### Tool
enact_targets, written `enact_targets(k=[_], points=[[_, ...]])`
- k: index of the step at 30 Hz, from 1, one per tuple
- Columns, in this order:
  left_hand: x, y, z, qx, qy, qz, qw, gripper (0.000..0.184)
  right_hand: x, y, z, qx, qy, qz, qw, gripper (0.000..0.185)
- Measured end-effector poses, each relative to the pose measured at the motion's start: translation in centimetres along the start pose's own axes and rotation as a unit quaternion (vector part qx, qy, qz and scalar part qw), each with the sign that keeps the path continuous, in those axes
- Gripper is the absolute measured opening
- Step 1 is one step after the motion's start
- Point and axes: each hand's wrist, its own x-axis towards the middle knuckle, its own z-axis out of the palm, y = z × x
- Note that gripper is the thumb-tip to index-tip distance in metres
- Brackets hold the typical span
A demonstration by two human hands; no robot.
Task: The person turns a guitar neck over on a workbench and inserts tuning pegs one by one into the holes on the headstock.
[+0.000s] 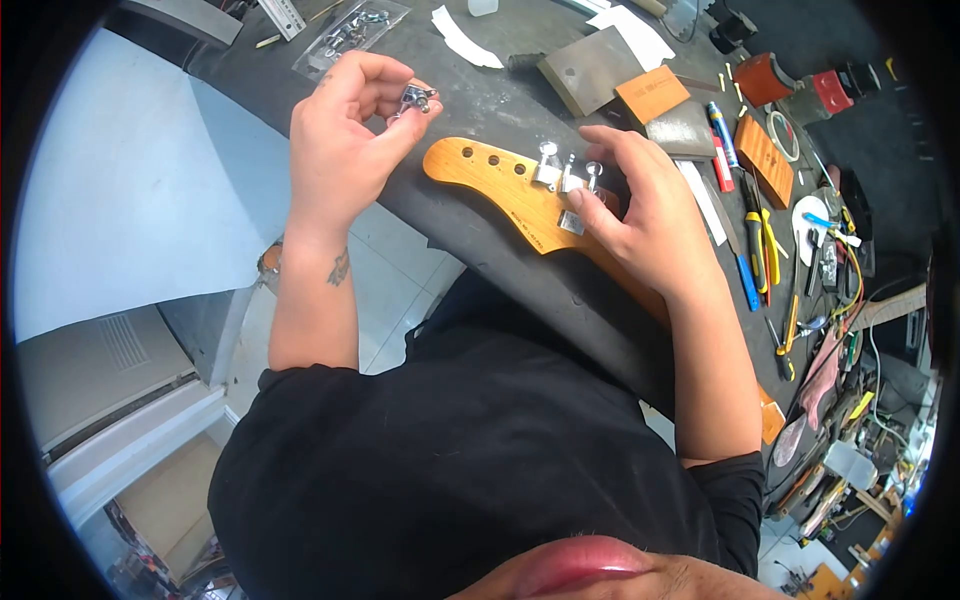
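Observation:
Between the thumb and fingers of my left hand (350, 140) is a small chrome tuning machine (417, 98), held above the workbench. A wooden guitar headstock (500, 188) lies on the dark bench, its back facing up, with three bare holes toward its rounded tip. Several chrome tuners (547, 172) sit on its other end. My right hand (645, 205) rests over that end, thumb on or beside a tuner, fingers curved around the far edge. The neck runs beneath my right hand and forearm, which hide part of it.
A clear bag of metal parts (350, 35) lies at the bench's far left. Beyond the headstock are a metal block (590, 72) and a wooden block (652, 95). Screwdrivers, pliers (754, 235), a blue marker (722, 135) and cables crowd the right side.

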Motion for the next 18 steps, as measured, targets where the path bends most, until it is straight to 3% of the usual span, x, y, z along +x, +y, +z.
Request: enact_targets(k=[6, 12, 18], points=[[-0.1, 0.1, -0.2, 0.016, -0.023, 0.002, 1.0, 0.022, -0.1, -0.1, 0.0, 0.001, 0.002, -0.001, 1.0, 0.051], [1.1, -1.9, -1.1, -0.118, 0.001, -0.106, 0.987, 0.025, -0.2, 0.3, 0.1, 0.0, 0.011, -0.016, 1.0, 0.05], [1.3, -3.5, -3.1, -0.258, -0.061, -0.194, 0.945, 0.029, -0.2, 0.4, 0.2, -0.004, 0.008, -0.014, 1.0, 0.05]])
